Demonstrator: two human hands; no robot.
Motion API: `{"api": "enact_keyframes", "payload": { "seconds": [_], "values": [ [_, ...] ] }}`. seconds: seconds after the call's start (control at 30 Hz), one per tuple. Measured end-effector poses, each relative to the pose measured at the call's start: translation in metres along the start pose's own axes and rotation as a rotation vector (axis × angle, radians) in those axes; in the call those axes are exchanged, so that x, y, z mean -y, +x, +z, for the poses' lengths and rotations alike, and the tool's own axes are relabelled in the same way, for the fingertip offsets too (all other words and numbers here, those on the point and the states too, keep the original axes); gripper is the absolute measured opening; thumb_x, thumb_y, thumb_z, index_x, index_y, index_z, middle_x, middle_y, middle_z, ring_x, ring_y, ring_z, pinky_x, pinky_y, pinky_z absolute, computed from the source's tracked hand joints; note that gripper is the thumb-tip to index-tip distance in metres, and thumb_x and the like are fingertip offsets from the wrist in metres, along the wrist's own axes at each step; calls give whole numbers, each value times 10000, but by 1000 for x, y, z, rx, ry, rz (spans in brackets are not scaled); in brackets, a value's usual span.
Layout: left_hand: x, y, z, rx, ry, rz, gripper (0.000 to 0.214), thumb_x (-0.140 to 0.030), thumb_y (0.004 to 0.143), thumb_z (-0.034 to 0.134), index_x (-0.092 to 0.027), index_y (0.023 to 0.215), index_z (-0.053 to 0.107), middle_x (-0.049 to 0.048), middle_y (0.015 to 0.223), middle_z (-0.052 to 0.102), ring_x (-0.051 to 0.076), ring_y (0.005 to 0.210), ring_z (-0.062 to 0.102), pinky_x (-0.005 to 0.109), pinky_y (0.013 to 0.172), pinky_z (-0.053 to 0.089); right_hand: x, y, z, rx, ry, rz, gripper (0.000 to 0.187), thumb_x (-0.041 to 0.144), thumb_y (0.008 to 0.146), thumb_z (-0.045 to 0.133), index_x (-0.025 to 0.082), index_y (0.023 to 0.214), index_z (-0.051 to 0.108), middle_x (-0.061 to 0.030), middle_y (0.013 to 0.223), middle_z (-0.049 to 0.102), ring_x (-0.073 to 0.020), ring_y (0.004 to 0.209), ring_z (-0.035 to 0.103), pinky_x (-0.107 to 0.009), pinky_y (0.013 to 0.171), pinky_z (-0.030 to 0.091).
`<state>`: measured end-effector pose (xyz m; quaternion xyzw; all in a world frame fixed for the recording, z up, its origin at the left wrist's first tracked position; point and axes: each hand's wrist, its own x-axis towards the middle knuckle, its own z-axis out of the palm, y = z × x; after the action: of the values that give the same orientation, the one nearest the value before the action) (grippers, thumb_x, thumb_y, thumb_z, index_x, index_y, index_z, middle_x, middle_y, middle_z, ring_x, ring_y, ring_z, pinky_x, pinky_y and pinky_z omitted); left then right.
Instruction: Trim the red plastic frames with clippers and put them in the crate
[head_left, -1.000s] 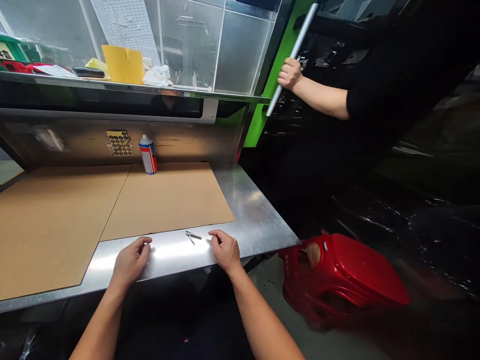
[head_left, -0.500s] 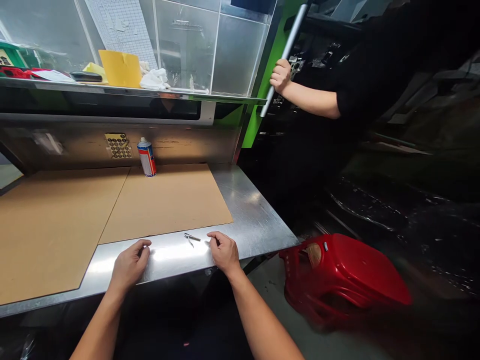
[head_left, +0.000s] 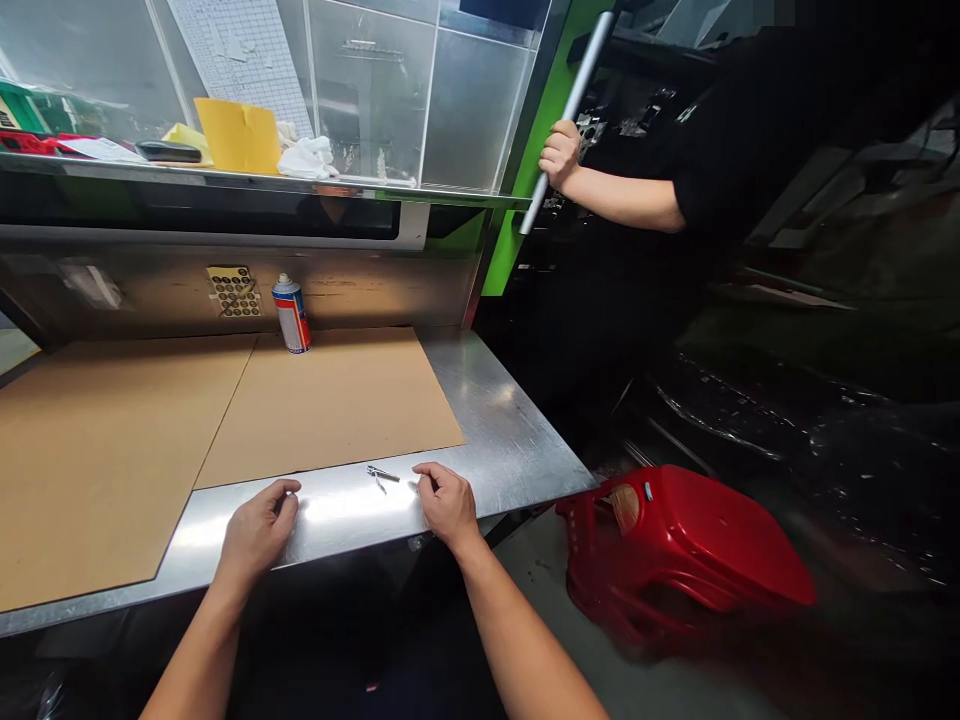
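My left hand (head_left: 259, 528) rests at the front edge of the metal bench (head_left: 517, 440), fingers loosely curled and thumb apart from the index finger; it holds nothing. Further right along that edge, my right hand (head_left: 447, 503) lies in a similar loose curl, likewise without anything in it. Between the hands, nearer the right, lie a short metal rod (head_left: 385, 473) and a thin, twisted piece (head_left: 379, 485) resembling a drill bit. Neither hand touches them. Brown board sheets (head_left: 337, 400) cover much of the bench behind the hands.
A spray can (head_left: 291, 315) stands upright at the back of the board. Above runs a glass-fronted shelf (head_left: 360, 190) with a yellow roll (head_left: 238, 135) and white cloth (head_left: 307, 158). A red plastic stool (head_left: 720, 540) is at right. Another person's hand (head_left: 560, 153) grips a metal bar (head_left: 589, 65).
The view has shifted very slightly. Both my hands and the small metal pieces keep their places on the bench.
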<state>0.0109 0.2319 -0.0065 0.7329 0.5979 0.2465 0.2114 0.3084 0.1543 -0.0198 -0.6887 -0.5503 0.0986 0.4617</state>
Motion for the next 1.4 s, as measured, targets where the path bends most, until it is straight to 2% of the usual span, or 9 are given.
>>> {"api": "enact_keyframes", "payload": {
  "seconds": [0.3, 0.73, 1.03, 1.4],
  "values": [
    [-2, 0, -1, 17, 37, -9, 410, -437, 872, 413, -231, 1062, 713, -7, 674, 680, 178, 629, 607, 280, 667, 407, 1, 1, 0, 7, -24, 0, 321, 200, 865, 484, 234, 945, 793, -41, 958, 815, -231, 913, 773, -339, 865, 595],
    [-4, -1, -3, 29, 58, -29, 405, -428, 871, 421, -239, 1076, 715, -8, 674, 664, 166, 613, 569, 265, 662, 369, 2, 0, 0, 19, -53, 16, 326, 195, 864, 492, 247, 951, 802, -30, 987, 817, -216, 943, 773, -319, 880, 587],
    [-5, -1, -3, 47, 73, -16, 419, -427, 880, 419, -237, 1098, 722, -15, 610, 598, 166, 592, 537, 269, 655, 340, 1, -2, 1, 69, -95, 39, 304, 209, 863, 534, 276, 954, 816, -9, 931, 821, -201, 824, 765, -301, 803, 576],
    [-8, -2, -4, 48, 65, -16, 388, -377, 876, 441, -221, 1083, 731, -32, 554, 550, 150, 555, 509, 256, 628, 328, 2, -3, 0, 60, -119, 50, 313, 219, 863, 525, 268, 967, 817, -15, 909, 817, -201, 804, 759, -297, 794, 572]
  ]
}}
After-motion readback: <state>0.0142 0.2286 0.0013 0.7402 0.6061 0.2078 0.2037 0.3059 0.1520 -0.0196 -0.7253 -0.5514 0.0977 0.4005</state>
